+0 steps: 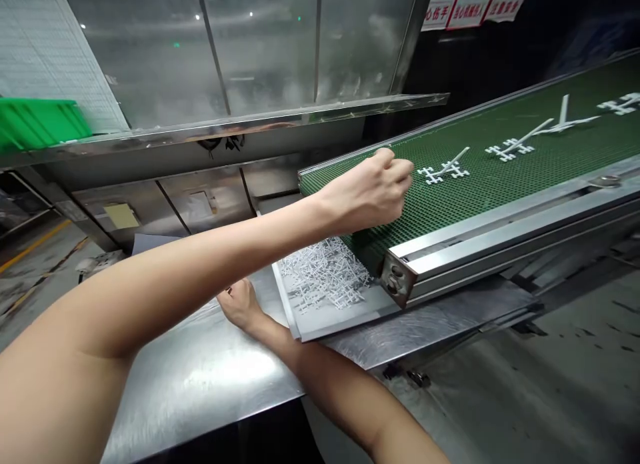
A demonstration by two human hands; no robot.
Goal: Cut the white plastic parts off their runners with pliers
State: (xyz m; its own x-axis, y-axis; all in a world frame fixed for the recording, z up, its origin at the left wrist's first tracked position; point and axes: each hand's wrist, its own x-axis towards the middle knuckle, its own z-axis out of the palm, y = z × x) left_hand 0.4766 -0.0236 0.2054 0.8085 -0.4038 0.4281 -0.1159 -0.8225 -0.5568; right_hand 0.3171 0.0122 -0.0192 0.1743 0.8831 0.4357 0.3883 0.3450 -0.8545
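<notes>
My left hand [375, 187] reaches across over the near end of a green conveyor belt [450, 197]. Its fingers are curled closed, and anything inside them is hidden. Just beyond it on the belt lies a white branched plastic piece [444, 169] with an upright stem. Crossing beneath the left forearm, my right hand [241, 304] is low over the metal table [215, 371], left of a tray [320, 327]. Its fingers are also curled, partly covered by the left arm, and what they hold cannot be made out. Many small white plastic pieces [330, 274] lie heaped in the tray.
More white branched pieces [510, 149] lie farther up the belt, which has a metal side rail [520, 217]. A metal shelf [250, 123] runs behind, with a green bin [40, 124] at its left. Warning signs [475, 4] hang at the back.
</notes>
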